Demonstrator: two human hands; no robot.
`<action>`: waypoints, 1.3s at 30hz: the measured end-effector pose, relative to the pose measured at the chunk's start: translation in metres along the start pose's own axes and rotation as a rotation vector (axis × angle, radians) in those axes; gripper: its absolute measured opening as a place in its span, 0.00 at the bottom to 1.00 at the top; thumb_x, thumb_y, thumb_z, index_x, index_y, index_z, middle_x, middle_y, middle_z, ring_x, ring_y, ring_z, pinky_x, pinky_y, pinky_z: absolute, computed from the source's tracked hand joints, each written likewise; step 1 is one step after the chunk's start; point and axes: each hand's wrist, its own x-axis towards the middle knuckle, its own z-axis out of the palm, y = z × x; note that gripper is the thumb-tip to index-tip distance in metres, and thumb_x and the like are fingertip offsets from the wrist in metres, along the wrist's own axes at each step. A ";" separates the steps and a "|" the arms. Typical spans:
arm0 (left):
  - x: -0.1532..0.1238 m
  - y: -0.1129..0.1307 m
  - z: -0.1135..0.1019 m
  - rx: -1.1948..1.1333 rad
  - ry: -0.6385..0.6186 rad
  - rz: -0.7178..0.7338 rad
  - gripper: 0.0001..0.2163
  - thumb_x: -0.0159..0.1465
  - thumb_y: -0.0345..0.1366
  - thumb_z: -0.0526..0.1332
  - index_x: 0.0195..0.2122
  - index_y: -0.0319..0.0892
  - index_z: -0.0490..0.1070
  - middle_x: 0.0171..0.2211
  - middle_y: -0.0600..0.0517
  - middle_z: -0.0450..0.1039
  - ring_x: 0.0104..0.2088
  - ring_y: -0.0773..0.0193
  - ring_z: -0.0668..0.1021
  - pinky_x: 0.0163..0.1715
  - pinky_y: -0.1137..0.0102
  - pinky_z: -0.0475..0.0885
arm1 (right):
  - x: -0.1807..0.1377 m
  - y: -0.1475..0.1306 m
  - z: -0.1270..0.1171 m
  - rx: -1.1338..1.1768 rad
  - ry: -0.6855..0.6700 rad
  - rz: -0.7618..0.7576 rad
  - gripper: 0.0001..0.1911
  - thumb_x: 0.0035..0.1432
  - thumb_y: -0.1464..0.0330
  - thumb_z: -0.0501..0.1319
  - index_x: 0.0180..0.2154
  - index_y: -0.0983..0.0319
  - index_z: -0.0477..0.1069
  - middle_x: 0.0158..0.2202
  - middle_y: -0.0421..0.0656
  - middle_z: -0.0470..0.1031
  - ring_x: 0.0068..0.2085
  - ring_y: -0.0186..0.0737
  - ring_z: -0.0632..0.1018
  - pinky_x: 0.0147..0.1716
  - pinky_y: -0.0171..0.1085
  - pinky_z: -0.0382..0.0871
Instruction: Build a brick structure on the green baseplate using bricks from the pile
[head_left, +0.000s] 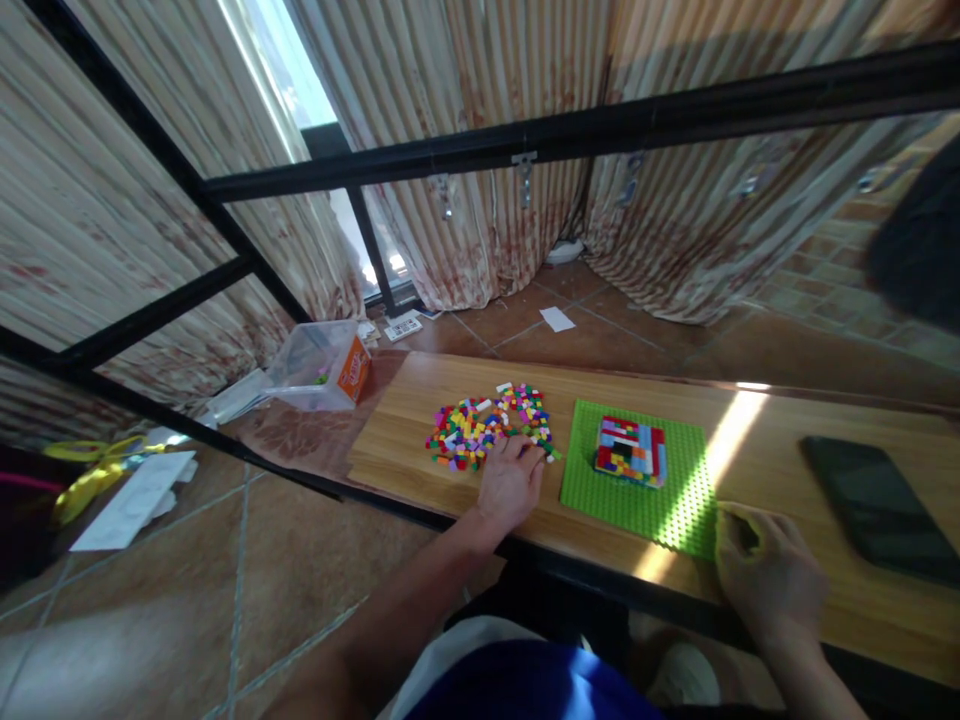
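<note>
A heap of small coloured bricks (491, 423) lies on the wooden table (420, 420). My left hand (511, 482) rests at the near edge of the heap, fingers curled down into the bricks; what they pinch is hidden. To the right is a green baseplate (637, 505) with a block of red, blue, yellow and white bricks (631, 450) built on it. My right hand (765, 570) sits at the baseplate's near right corner, fingers curled and touching its edge.
A black phone (870, 505) lies on the table at the right. A clear plastic box (319, 365) with an orange label stands left of the table. Papers (131, 497) and a yellow ribbon (94, 470) lie on the tiled floor. Black frame bars (525, 140) cross in front of the curtains.
</note>
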 end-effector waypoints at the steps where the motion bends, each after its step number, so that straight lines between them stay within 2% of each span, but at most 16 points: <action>1: -0.003 -0.003 -0.001 0.002 0.008 0.001 0.09 0.68 0.33 0.56 0.45 0.44 0.74 0.45 0.47 0.71 0.47 0.56 0.72 0.53 0.57 0.68 | 0.000 0.000 0.000 -0.001 -0.001 0.005 0.13 0.57 0.64 0.54 0.37 0.61 0.75 0.36 0.50 0.76 0.36 0.50 0.76 0.33 0.44 0.67; 4: -0.010 -0.014 -0.006 0.011 0.028 -0.012 0.09 0.68 0.33 0.56 0.44 0.44 0.74 0.44 0.48 0.71 0.46 0.57 0.72 0.52 0.58 0.69 | -0.001 0.002 0.001 -0.006 -0.001 0.018 0.13 0.57 0.64 0.54 0.38 0.61 0.75 0.37 0.49 0.76 0.36 0.50 0.76 0.32 0.44 0.66; 8: -0.013 -0.028 -0.014 0.028 0.066 -0.057 0.09 0.66 0.31 0.57 0.45 0.44 0.75 0.47 0.47 0.71 0.48 0.56 0.72 0.51 0.59 0.70 | -0.001 0.002 0.000 -0.017 -0.021 0.019 0.14 0.57 0.63 0.54 0.38 0.61 0.76 0.38 0.49 0.77 0.36 0.50 0.76 0.32 0.44 0.66; 14: -0.004 -0.044 -0.021 0.075 0.101 -0.120 0.13 0.64 0.26 0.57 0.47 0.43 0.75 0.48 0.46 0.70 0.48 0.55 0.72 0.50 0.59 0.71 | -0.001 0.001 0.000 -0.031 -0.014 0.014 0.14 0.57 0.63 0.54 0.38 0.62 0.76 0.37 0.50 0.77 0.36 0.50 0.76 0.33 0.43 0.66; 17: 0.005 -0.048 -0.023 0.094 0.131 -0.144 0.13 0.64 0.26 0.56 0.47 0.43 0.75 0.48 0.46 0.70 0.47 0.55 0.71 0.50 0.60 0.71 | 0.000 0.001 -0.001 -0.034 -0.009 0.008 0.14 0.57 0.63 0.54 0.37 0.62 0.76 0.37 0.50 0.77 0.36 0.50 0.76 0.32 0.44 0.66; 20: 0.020 -0.046 -0.023 0.103 0.122 -0.127 0.12 0.65 0.28 0.56 0.46 0.43 0.75 0.48 0.46 0.71 0.47 0.55 0.71 0.50 0.60 0.70 | 0.000 0.001 -0.001 -0.034 -0.012 0.002 0.14 0.57 0.64 0.54 0.37 0.62 0.75 0.37 0.50 0.77 0.36 0.50 0.76 0.33 0.44 0.67; 23: 0.041 -0.037 -0.020 0.130 0.053 -0.106 0.10 0.64 0.30 0.58 0.44 0.43 0.76 0.47 0.46 0.71 0.47 0.54 0.71 0.51 0.60 0.69 | 0.000 0.001 -0.001 -0.036 -0.013 0.002 0.14 0.57 0.64 0.54 0.37 0.62 0.75 0.37 0.50 0.77 0.36 0.50 0.76 0.33 0.44 0.67; 28: 0.069 -0.022 -0.009 0.215 -0.034 -0.198 0.07 0.64 0.35 0.61 0.38 0.39 0.76 0.43 0.41 0.73 0.46 0.50 0.71 0.48 0.57 0.69 | 0.000 0.001 0.000 -0.020 -0.031 -0.015 0.13 0.59 0.65 0.54 0.37 0.61 0.75 0.36 0.49 0.76 0.36 0.48 0.76 0.34 0.43 0.68; 32: 0.076 -0.019 -0.004 0.243 -0.073 -0.214 0.06 0.63 0.34 0.60 0.37 0.39 0.76 0.42 0.42 0.73 0.47 0.51 0.72 0.48 0.59 0.69 | 0.001 -0.001 0.001 0.009 -0.001 -0.002 0.12 0.59 0.65 0.54 0.36 0.61 0.75 0.35 0.48 0.76 0.36 0.47 0.76 0.35 0.42 0.68; 39: 0.078 -0.016 -0.012 0.276 -0.150 -0.256 0.07 0.64 0.33 0.59 0.39 0.37 0.75 0.42 0.39 0.75 0.46 0.51 0.75 0.48 0.59 0.69 | 0.002 -0.008 -0.001 0.031 -0.007 0.013 0.11 0.59 0.66 0.55 0.36 0.61 0.74 0.35 0.48 0.76 0.36 0.45 0.76 0.36 0.41 0.68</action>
